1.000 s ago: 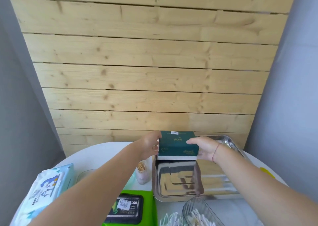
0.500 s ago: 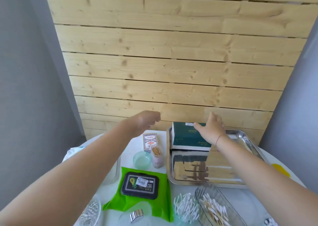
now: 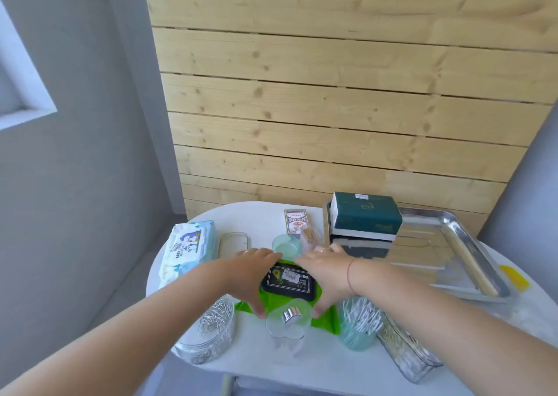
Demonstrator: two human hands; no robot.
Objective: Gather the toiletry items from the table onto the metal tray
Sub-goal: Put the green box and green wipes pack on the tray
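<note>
A green wipes pack (image 3: 289,279) with a black lid lies flat on the white table's middle. My left hand (image 3: 252,276) clasps its left side and my right hand (image 3: 330,275) clasps its right side, thumbs curled down at the near edge. The metal tray (image 3: 471,244) sits at the right. A dark green tissue box (image 3: 365,216) rests in the tray's far left corner, untouched.
A baby wipes pack (image 3: 187,247) and a clear box (image 3: 234,241) lie at the left. A card box (image 3: 297,220), toothpick jar (image 3: 311,235) and small green dish (image 3: 285,246) stand behind my hands. Near me are a paper-clip tub (image 3: 211,329), knobbed clear lid (image 3: 288,317), swab cup (image 3: 359,323) and glass dish (image 3: 404,352).
Both hands let go of the tissue box, which stays in the tray, and came back toward me onto the green wipes pack. My head has tilted down.
</note>
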